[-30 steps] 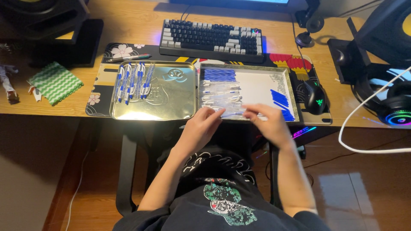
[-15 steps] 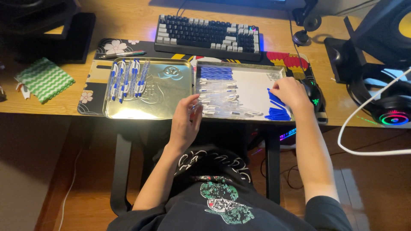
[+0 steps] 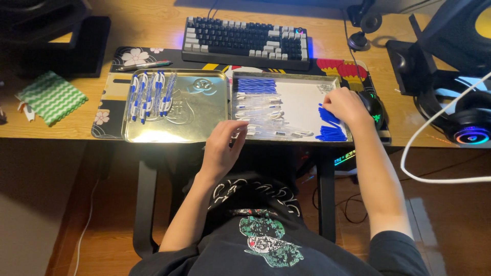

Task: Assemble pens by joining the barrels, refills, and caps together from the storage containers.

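Left hand: the left hand [image 3: 223, 148] hangs over the near edge of the desk, just at the front rim of the white-lined metal tray [image 3: 302, 105]. Its fingers are curled around a clear plastic pen barrel [image 3: 240, 134], pinched at the fingertips.
Right hand: the right hand [image 3: 347, 106] rests inside the same tray at its right side, fingers bent down onto the pile of small blue plastic pen parts [image 3: 330, 128]. Whether it has closed on one of them cannot be told.
Hands together: they are well apart, one at each end of the white-lined tray.
White-lined tray: a row of blue pen parts [image 3: 255, 85] lies at its far left corner, and clear pen barrels [image 3: 258, 105] lie in rows below that.
Second tray: an embossed silver metal tray [image 3: 176, 110] sits just left of the first, touching it. Finished blue-and-white pens [image 3: 148, 94] lie side by side in its far left part.
Desk: a wooden desk [image 3: 76, 128] bears both trays on a patterned desk mat [image 3: 105, 118].
Around: a dark mechanical keyboard [image 3: 245, 42] lies beyond the trays, a black computer mouse [image 3: 373, 108] just right of the right hand, a green-and-white wavy cloth [image 3: 51, 97] far left, and a lit headset [image 3: 468, 128] far right.
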